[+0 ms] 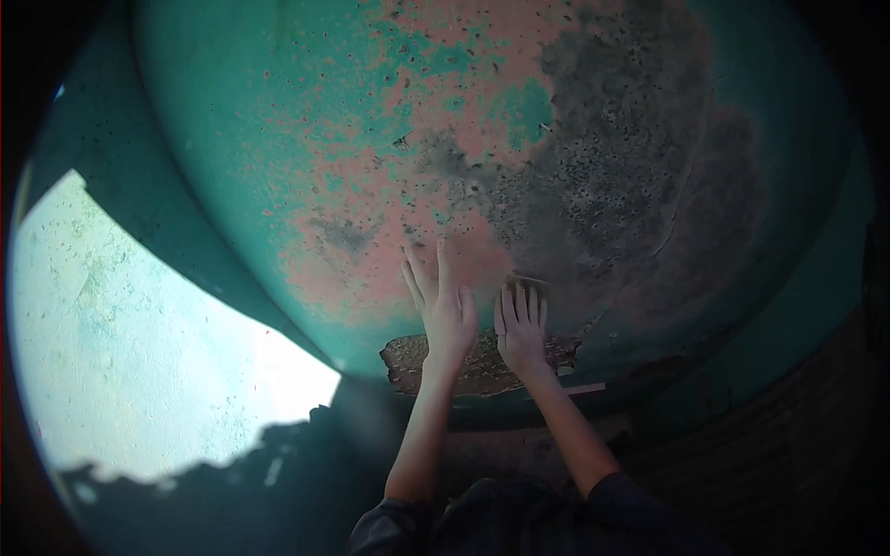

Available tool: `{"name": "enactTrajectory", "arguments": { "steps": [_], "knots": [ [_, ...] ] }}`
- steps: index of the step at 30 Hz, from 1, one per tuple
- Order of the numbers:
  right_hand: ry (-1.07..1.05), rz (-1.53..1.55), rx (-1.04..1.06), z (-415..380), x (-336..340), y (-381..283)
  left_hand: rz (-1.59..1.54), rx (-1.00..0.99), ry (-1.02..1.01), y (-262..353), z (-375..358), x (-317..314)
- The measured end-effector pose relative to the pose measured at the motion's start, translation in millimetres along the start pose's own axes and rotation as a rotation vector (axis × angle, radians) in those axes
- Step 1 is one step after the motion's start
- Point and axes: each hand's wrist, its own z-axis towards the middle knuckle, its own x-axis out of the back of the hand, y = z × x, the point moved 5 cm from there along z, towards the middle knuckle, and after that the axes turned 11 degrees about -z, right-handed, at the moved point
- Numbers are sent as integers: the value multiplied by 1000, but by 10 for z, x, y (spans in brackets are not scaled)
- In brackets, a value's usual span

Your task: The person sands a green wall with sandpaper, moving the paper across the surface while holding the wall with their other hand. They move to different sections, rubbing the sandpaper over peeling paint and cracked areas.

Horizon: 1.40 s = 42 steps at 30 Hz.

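A large green surface (222, 111) fills the view in front of me, with worn pink patches and a broad pitted grey area (603, 157). My left hand (445, 320) lies against the lower pink part, fingers stretched and spread, holding nothing. Just to its right, my right hand (522, 338) has its fingers close together, pressed toward the surface. A thin, pale, straight edge (533, 279) shows beyond those fingertips, seemingly of a flat piece under them; most of it is hidden. Below both hands is a rough brown broken patch (482, 366), partly covered by my wrists.
On the left, a strongly sunlit pale surface (167, 343) meets dark shadow with a jagged outline. A pale narrow strip (584, 388) shows beside my right forearm. The lower right is dark, with faintly ridged ground (769, 454).
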Motion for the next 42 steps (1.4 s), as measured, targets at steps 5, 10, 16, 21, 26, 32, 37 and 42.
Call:
{"name": "enactTrajectory", "arguments": {
  "steps": [5, 10, 16, 21, 26, 32, 37, 42],
  "knots": [
    [314, 142, -367, 253, 238, 661, 154, -77, -142, 122, 98, -196],
    [319, 260, -402, 268, 222, 392, 220, -43, -212, -238, -45, -739],
    [196, 375, -504, -285, -248, 394, 374, -169, -220, -465, -188, -950],
    [398, 653, -956, 19, -22, 904, 361, -155, -240, -474, -201, -942],
    [183, 434, -611, -261, -232, 103, 447, -162, -224, -564, -210, -976],
    [338, 606, -898, 58, 40, 948, 474, -101, -260, -558, -218, -967],
    [346, 564, -791, -108, -121, 253, 365, -95, -256, -582, -218, -980],
    [119, 514, -760, -216, -161, 371, 356, -74, -263, -582, -215, -983]
  ]
}}
